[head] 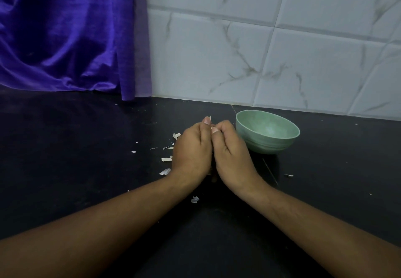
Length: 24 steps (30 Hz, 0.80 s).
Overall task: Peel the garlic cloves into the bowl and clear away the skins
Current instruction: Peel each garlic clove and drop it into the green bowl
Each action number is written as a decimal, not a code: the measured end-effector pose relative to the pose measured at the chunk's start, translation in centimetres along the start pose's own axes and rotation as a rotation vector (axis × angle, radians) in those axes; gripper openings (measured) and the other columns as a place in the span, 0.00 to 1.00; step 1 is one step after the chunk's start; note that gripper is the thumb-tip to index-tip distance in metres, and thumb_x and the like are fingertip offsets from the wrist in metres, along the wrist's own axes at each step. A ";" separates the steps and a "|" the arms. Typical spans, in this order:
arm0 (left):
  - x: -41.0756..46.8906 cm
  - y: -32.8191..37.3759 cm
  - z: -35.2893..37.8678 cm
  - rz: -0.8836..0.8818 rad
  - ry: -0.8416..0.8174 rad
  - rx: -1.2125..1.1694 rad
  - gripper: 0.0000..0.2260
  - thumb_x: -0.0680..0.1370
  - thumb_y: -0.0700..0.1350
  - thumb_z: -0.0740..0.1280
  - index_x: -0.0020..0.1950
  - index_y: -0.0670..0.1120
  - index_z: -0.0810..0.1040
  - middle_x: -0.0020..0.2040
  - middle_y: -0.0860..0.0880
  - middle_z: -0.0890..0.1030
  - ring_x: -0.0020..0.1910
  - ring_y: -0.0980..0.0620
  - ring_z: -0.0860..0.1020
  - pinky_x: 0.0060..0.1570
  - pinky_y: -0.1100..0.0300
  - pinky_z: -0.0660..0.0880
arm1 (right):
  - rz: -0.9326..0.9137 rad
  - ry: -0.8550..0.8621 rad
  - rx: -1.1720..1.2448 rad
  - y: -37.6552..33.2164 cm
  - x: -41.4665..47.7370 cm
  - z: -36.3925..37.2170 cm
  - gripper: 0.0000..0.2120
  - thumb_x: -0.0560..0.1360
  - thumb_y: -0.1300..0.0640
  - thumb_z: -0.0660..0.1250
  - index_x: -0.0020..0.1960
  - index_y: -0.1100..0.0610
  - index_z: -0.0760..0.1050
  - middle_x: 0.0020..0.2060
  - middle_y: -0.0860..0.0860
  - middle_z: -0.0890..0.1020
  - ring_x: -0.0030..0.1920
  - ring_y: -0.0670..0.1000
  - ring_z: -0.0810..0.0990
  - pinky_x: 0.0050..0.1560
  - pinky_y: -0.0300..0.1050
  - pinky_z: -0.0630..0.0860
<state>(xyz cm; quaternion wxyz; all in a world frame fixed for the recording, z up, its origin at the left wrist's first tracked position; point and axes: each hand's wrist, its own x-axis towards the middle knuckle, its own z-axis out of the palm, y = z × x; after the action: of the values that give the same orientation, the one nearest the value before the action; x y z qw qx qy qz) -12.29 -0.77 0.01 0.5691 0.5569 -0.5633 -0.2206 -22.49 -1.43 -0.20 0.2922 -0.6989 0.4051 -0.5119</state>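
Your left hand [191, 149] and right hand [231, 154] pinched a garlic clove [213, 128] between curled fingers [225, 126], just beside the bowl [269, 145] near the tabletop's [86, 147] back edge; you needed small thumbnail pulls.

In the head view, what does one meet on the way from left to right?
Curtain → skin scraps → left hand → clove pinched between both hands → right hand → bowl.

bowl [267, 146] on counter [86, 147], skins [165, 172] left of it
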 end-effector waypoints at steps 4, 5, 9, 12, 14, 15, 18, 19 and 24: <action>0.0 0.0 0.0 0.050 -0.004 0.092 0.22 0.86 0.58 0.51 0.48 0.49 0.81 0.39 0.52 0.83 0.43 0.48 0.82 0.48 0.45 0.79 | 0.080 -0.018 0.054 -0.1 0.0 0.1 0.12 0.87 0.53 0.58 0.48 0.57 0.71 0.28 0.46 0.75 0.27 0.49 0.74 0.25 0.43 0.69; 0.1 0.0 0.0 0.051 -0.001 0.108 0.22 0.87 0.57 0.51 0.48 0.49 0.80 0.39 0.52 0.83 0.43 0.49 0.82 0.48 0.45 0.79 | 0.126 -0.044 0.129 -0.3 0.0 0.0 0.12 0.87 0.52 0.58 0.49 0.57 0.71 0.27 0.45 0.75 0.25 0.49 0.74 0.24 0.43 0.69; 0.2 0.0 -0.1 0.000 -0.018 -0.006 0.20 0.87 0.57 0.52 0.46 0.51 0.77 0.37 0.50 0.83 0.35 0.49 0.83 0.42 0.45 0.81 | 0.236 -0.144 0.405 -1.2 -0.1 -0.2 0.15 0.85 0.46 0.62 0.53 0.58 0.70 0.29 0.47 0.75 0.23 0.46 0.70 0.24 0.42 0.68; 0.1 0.1 0.0 -0.086 -0.056 -0.194 0.21 0.87 0.58 0.53 0.51 0.49 0.81 0.39 0.46 0.85 0.28 0.45 0.82 0.29 0.53 0.77 | 0.253 -0.156 0.511 -1.2 0.1 -0.3 0.15 0.82 0.47 0.67 0.54 0.59 0.71 0.33 0.52 0.78 0.24 0.47 0.66 0.23 0.41 0.69; 0.0 0.1 0.1 -0.146 -0.069 -0.287 0.21 0.87 0.60 0.53 0.54 0.50 0.81 0.35 0.44 0.84 0.25 0.44 0.78 0.24 0.58 0.72 | 0.261 -0.161 0.534 -1.1 0.2 -0.3 0.14 0.83 0.49 0.67 0.56 0.60 0.72 0.30 0.53 0.75 0.24 0.48 0.66 0.23 0.41 0.70; 0.1 0.1 0.2 -0.162 -0.072 -0.310 0.21 0.87 0.60 0.53 0.55 0.50 0.81 0.33 0.43 0.82 0.24 0.44 0.76 0.23 0.59 0.71 | 0.260 -0.163 0.532 -1.2 0.2 -0.2 0.14 0.83 0.50 0.66 0.56 0.61 0.71 0.30 0.55 0.74 0.24 0.49 0.67 0.24 0.41 0.71; 0.0 0.2 0.2 -0.159 -0.060 -0.308 0.20 0.87 0.58 0.52 0.55 0.50 0.80 0.28 0.42 0.78 0.21 0.46 0.73 0.20 0.63 0.67 | 0.234 -0.126 0.513 -1.5 0.2 0.1 0.14 0.85 0.53 0.63 0.57 0.65 0.69 0.29 0.58 0.72 0.23 0.51 0.68 0.23 0.42 0.71; 0.0 0.2 0.2 -0.148 -0.050 -0.297 0.19 0.88 0.57 0.52 0.55 0.50 0.80 0.28 0.42 0.77 0.21 0.47 0.73 0.20 0.63 0.67 | 0.227 -0.101 0.486 -1.4 0.2 0.2 0.14 0.86 0.54 0.62 0.56 0.66 0.69 0.29 0.59 0.72 0.22 0.52 0.69 0.23 0.42 0.70; 0.2 -0.1 0.4 -0.025 0.016 -0.056 0.18 0.88 0.53 0.54 0.54 0.52 0.83 0.38 0.51 0.84 0.37 0.48 0.82 0.40 0.51 0.79 | 0.168 0.008 0.236 -0.7 0.1 0.6 0.10 0.86 0.54 0.60 0.54 0.59 0.75 0.31 0.50 0.80 0.30 0.48 0.78 0.30 0.44 0.75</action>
<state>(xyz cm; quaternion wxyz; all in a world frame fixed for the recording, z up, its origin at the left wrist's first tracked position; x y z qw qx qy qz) -12.51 -1.10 -0.14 0.5864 0.5494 -0.5452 -0.2390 -21.72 -1.14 0.22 0.4123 -0.6214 0.4004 -0.5325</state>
